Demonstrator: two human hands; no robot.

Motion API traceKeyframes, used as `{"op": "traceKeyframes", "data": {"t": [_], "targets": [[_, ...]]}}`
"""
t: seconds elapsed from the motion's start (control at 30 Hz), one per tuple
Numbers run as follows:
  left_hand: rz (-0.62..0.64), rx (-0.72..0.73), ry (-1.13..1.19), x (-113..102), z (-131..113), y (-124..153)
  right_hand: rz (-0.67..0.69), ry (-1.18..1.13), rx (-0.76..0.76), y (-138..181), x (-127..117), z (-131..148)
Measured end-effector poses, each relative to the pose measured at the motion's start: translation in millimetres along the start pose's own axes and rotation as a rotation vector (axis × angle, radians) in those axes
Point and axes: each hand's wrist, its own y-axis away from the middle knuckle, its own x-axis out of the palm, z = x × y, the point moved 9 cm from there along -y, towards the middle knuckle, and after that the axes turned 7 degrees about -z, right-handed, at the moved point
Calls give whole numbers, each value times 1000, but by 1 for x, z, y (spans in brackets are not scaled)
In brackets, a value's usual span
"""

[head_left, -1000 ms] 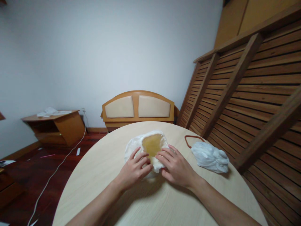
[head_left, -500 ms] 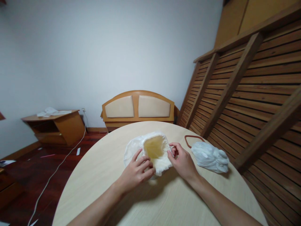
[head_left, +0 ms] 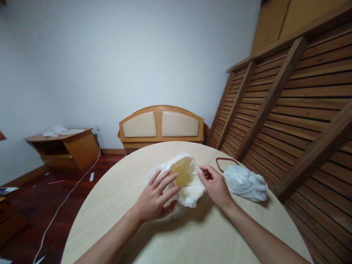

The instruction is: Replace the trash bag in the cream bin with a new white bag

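Note:
A white plastic bag with a yellowish mass showing in its open mouth lies on a round pale wooden table. My left hand rests on the bag's left side with the fingers stretched out and apart. My right hand pinches the bag's right edge between thumb and fingers.
A second crumpled white bag lies to the right, touching a brown rubber band. Beyond the table stand a padded headboard, slatted wooden frames on the right, and a low desk on the left. A white cable crosses the floor.
My left hand opened and spread over the bag's left side. My right hand slid from the bag's front to its right edge and pinched it. The bag's mouth tilted right.

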Motion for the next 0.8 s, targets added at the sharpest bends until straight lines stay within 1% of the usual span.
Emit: {"op": "traceKeyframes", "data": {"t": [0.1, 0.2, 0.33, 0.47, 0.63, 0.7, 0.8], "targets": [[-12, -3, -7, -2, 4, 1, 2, -28, -24, 0, 0, 3], [-16, -12, 38, -2, 4, 0, -6, -26, -68, -1, -2, 9], [-57, -128, 126, -4, 11, -5, 21, -70, -93, -1, -2, 11], [-99, -279, 207, -5, 22, -5, 128, -181, -36, 5, 9, 4], [-123, -446, 261, 3, 37, 5, 213, -239, 56, 14, 22, -4], [-121, -475, 283, 6, 40, 9, 260, -253, 69, 17, 26, -5], [-93, -474, 304, 9, 40, 11, 329, -282, 105, 19, 32, -8]]}}
